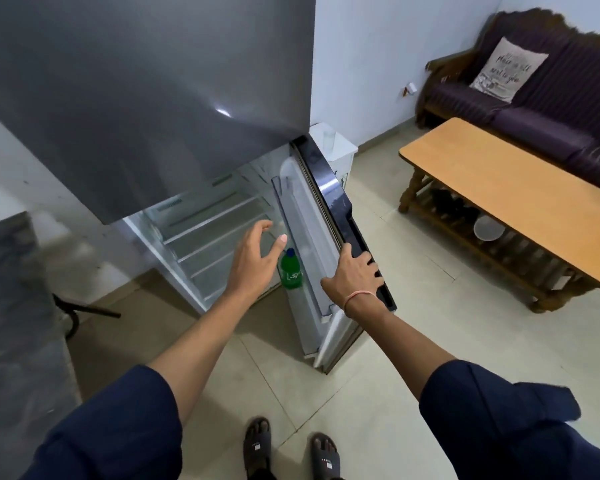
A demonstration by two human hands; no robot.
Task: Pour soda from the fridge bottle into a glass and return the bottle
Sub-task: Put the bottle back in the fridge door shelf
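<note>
The fridge [146, 98] is seen from above w/ its lower door [347, 216] swung open to the right; the upper door is shut. The green soda bottle [290, 273], blue cap on, is stood upright in the door's inner shelf rack [302, 237], low on the door, just right of the fridge's bare interior shelves [219, 233]. The left hand [253, 261] is held in front of the fridge opening, fingers spread and curved, nothing gripped; its thumb tip is seen just above the bottle cap, whether touching it can't be told. The right hand [355, 275] is laid on the outer edge of the open door, fingers wrapped over the dark front edge, so it is closed round the door edge; a thin pink band is worn at that wrist. A small white cabinet [336, 150] w/ a clear glass [328, 138] on top is stood right of the fridge, behind the open door, against the wall. Further right of the fridge, a wooden counter [513, 188] w/ a lower slatted shelf is seen, and beyond it a dark sofa [534, 109] w/ a printed cushion [508, 69]. Left of the fridge a grey slab surface is partly seen, blurred
</note>
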